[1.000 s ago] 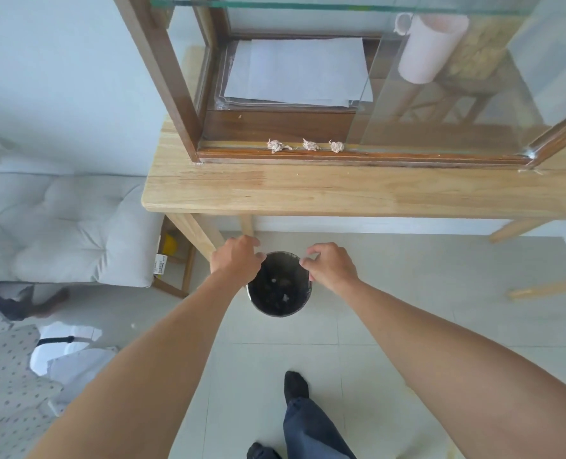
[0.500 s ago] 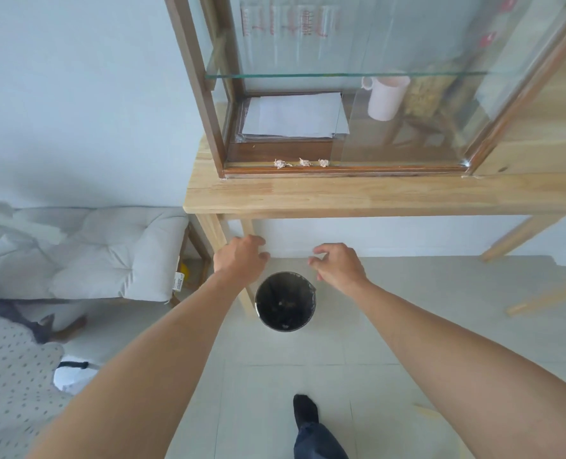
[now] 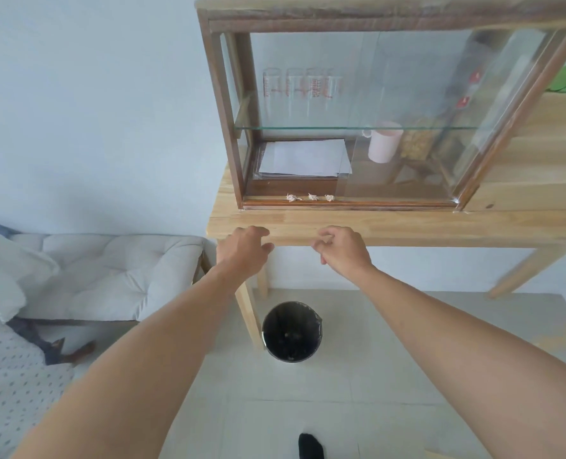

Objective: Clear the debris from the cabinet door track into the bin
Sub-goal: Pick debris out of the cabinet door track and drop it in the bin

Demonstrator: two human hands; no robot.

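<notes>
Both arms extended forward, bare. Left hand (image 3: 244, 247) palm down, fingers loosely curled, empty. Right hand (image 3: 340, 244) level beside it, fingers curled, empty.

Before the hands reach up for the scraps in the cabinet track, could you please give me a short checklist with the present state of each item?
1. Debris in the track: three crumpled scraps lie in a row, untouched. Ok.
2. Track access: the glass door seems slid right, scraps uncovered. Ok.
3. Left hand empty, fingers loose. Ok.
4. Right hand empty, fingers curled. Ok.
5. Bin open on the floor below the table edge. Ok.
6. Scraps stuck in the groove: cannot tell.
</notes>
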